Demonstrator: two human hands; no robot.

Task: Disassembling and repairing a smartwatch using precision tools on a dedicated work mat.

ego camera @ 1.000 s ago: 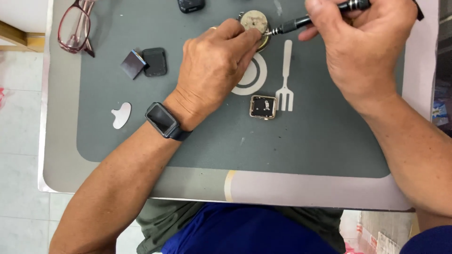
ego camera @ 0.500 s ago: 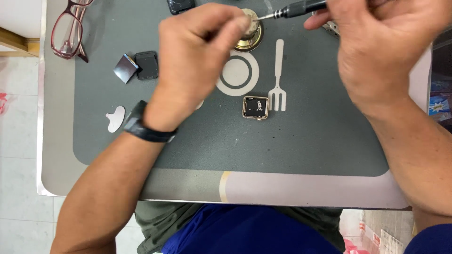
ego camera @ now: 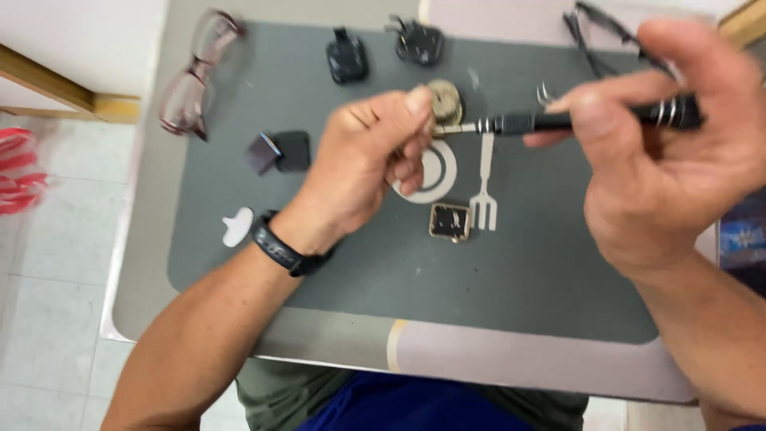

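My left hand (ego camera: pixel 363 164) pinches a small round brass-coloured watch part (ego camera: pixel 444 102) between thumb and fingertips, raised above the grey mat (ego camera: pixel 335 255). A black band sits on that wrist. My right hand (ego camera: pixel 678 152) grips a slim black screwdriver (ego camera: pixel 590 120) held level, its metal tip touching the round part at the left fingers. Below the hands a small square gold-rimmed watch case (ego camera: pixel 450 221) lies on the mat, next to a white ring and fork pattern printed on it.
Glasses with a dark red frame (ego camera: pixel 191 84) lie at the mat's upper left. Two black pieces (ego camera: pixel 347 60) (ego camera: pixel 419 41) sit at the top edge, two dark square pieces (ego camera: pixel 278 152) at left, a white flat shape (ego camera: pixel 236 227) near my wrist, tweezers (ego camera: pixel 598 36) at upper right.
The view has shifted, so the mat sits lower and further right in frame. Both hands have lifted toward the camera with the round part and screwdriver still joined.
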